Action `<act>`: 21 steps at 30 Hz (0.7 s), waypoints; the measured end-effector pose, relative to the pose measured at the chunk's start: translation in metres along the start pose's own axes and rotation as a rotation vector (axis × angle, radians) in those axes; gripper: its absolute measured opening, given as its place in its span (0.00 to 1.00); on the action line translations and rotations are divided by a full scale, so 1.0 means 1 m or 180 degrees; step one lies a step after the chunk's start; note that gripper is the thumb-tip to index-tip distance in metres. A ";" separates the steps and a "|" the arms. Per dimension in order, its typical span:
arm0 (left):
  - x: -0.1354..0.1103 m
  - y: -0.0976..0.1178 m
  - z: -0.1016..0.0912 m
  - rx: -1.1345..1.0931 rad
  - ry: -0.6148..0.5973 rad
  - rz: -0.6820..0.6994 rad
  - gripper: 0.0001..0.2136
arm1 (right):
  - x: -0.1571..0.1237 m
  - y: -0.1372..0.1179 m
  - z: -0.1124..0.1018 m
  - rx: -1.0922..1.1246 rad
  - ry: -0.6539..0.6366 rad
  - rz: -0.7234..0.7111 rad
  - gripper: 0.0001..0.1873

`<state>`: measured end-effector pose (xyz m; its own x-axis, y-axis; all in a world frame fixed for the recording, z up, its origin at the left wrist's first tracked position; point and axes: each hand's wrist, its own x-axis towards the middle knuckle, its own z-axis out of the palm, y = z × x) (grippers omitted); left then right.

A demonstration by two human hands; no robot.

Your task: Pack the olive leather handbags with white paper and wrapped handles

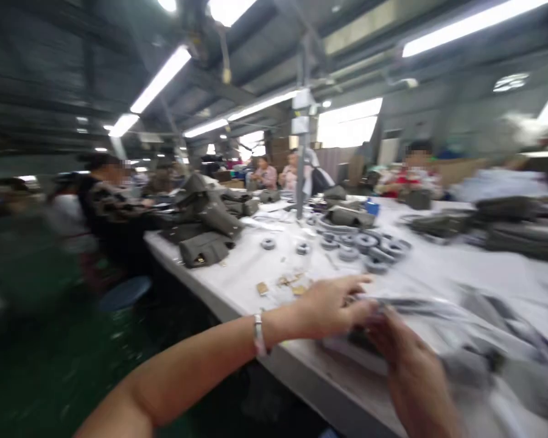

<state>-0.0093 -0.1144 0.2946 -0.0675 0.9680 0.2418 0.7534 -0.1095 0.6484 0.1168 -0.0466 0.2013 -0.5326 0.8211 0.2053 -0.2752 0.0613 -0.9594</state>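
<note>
My left hand (331,304) reaches over the near edge of a white worktable (256,267), a pale bracelet on its wrist. Its fingers pinch the end of a grey strap-like strip (420,306) that runs off to the right. My right hand (415,377) is below and to the right, back toward the camera, fingers curled around the same dark material. The picture is smeared by motion, so I cannot make out exactly what the strip is. Small tan pieces (285,283) lie just beyond my left hand.
Several grey tape rolls (369,246) sit mid-table. Olive-grey bags (207,228) are piled at the left, more at the right (516,228). A metal pole (301,158) rises from the table. Seated people (105,207) work along the left side and far end. A blue stool (125,292) stands on the green floor.
</note>
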 end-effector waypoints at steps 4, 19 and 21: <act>0.018 -0.019 -0.012 0.0190 -0.0599 -0.0053 0.23 | 0.011 -0.006 -0.010 0.0133 0.0206 0.0104 0.23; 0.041 -0.044 -0.013 -0.0657 -0.0132 -0.1002 0.24 | -0.035 -0.011 -0.102 -0.1389 -0.0057 -0.0557 0.19; 0.047 -0.046 -0.014 -0.0946 -0.0148 -0.1170 0.24 | -0.040 -0.003 -0.138 -0.1661 0.0399 -0.0437 0.19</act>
<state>-0.0565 -0.0670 0.2864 -0.2601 0.9630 -0.0704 0.4647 0.1888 0.8651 0.2493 -0.0011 0.1694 -0.4116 0.8451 0.3412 0.1147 0.4194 -0.9005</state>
